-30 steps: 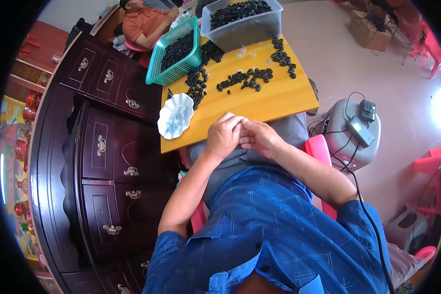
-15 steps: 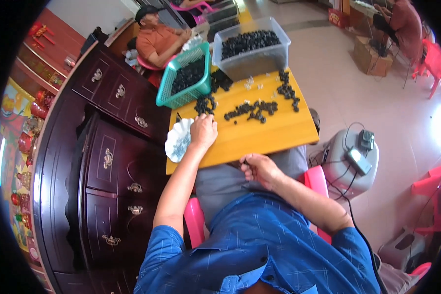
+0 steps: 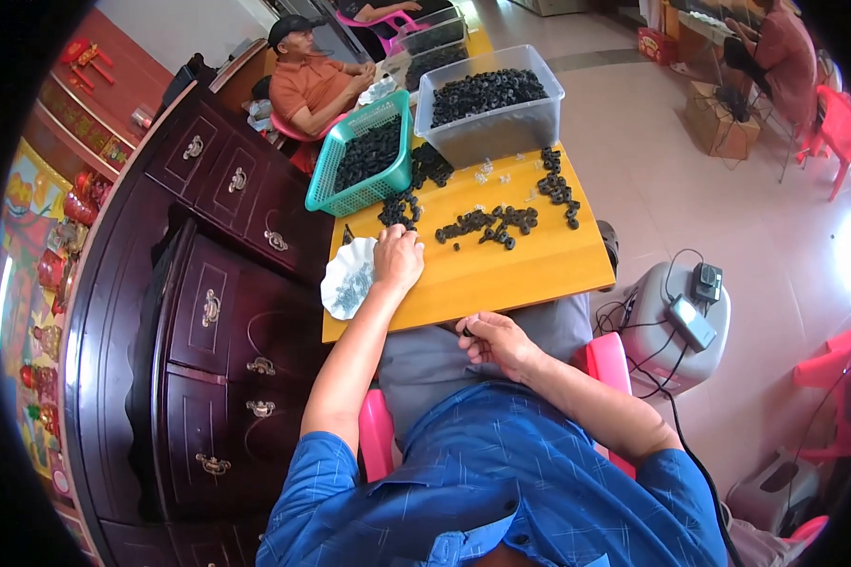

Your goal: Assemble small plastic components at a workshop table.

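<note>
My left hand [image 3: 399, 260] rests on the yellow table, fingers curled down at the edge of a small pile of black ring-like parts [image 3: 402, 210]. Its fingertips are partly hidden, so I cannot make out what is between them. Beside it lies a white scalloped dish [image 3: 334, 274] holding tiny clear or greyish pieces. Over my lap, just off the table's near edge, my right hand [image 3: 497, 340] is closed in a pinch on a small black part [image 3: 467, 331]. More black ring-like parts [image 3: 487, 225] lie scattered across the middle of the table.
A teal basket [image 3: 323, 194] and a clear plastic bin [image 3: 487, 142], both full of black parts, stand at the far side. Small clear pieces [image 3: 484, 172] lie before the bin. A dark drawer cabinet [image 3: 246, 274] borders the left; a grey case [image 3: 671, 326] with cables stands right.
My left hand has shifted slightly, staying at the small pile. My right hand keeps its pinch over my lap, a little lower in view. The whole view has tilted slightly.
</note>
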The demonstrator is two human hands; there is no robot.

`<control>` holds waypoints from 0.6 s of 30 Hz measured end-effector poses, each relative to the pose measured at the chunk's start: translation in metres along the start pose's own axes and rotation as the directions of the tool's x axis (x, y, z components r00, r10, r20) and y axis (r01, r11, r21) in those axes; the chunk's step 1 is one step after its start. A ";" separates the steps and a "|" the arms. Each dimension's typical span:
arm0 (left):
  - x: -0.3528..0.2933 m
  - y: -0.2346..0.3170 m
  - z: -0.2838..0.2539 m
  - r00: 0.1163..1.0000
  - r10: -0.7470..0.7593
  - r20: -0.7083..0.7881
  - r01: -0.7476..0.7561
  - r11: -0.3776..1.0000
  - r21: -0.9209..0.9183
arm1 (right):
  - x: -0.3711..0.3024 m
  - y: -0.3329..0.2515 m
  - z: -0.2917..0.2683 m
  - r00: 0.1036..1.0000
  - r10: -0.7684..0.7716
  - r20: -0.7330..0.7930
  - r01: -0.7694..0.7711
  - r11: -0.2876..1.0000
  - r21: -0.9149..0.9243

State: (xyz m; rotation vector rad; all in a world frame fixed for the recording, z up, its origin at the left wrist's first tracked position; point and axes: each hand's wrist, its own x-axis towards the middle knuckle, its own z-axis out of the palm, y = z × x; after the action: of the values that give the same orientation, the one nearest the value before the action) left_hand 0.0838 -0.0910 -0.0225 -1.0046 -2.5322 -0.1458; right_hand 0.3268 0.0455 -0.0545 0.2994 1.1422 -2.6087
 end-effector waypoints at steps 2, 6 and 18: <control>0.000 -0.003 0.006 0.999 0.046 -0.010 -0.046 0.998 -0.042 | 0.002 0.001 0.000 1.000 0.006 -0.005 -0.006 1.000 -0.003; 0.003 0.002 0.005 0.994 0.082 -0.068 -0.091 0.986 -0.137 | 0.005 0.000 -0.003 0.999 -0.040 0.011 0.040 0.999 -0.010; 0.017 -0.028 -0.001 0.996 -0.079 -0.042 0.072 0.987 -0.145 | 0.002 0.000 -0.001 1.000 0.012 -0.003 -0.012 0.998 -0.058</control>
State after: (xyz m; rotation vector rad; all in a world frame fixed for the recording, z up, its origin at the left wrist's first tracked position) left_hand 0.0537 -0.1010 -0.0129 -0.9459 -2.5463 -0.3751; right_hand 0.3246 0.0458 -0.0555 0.2965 1.2100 -2.5602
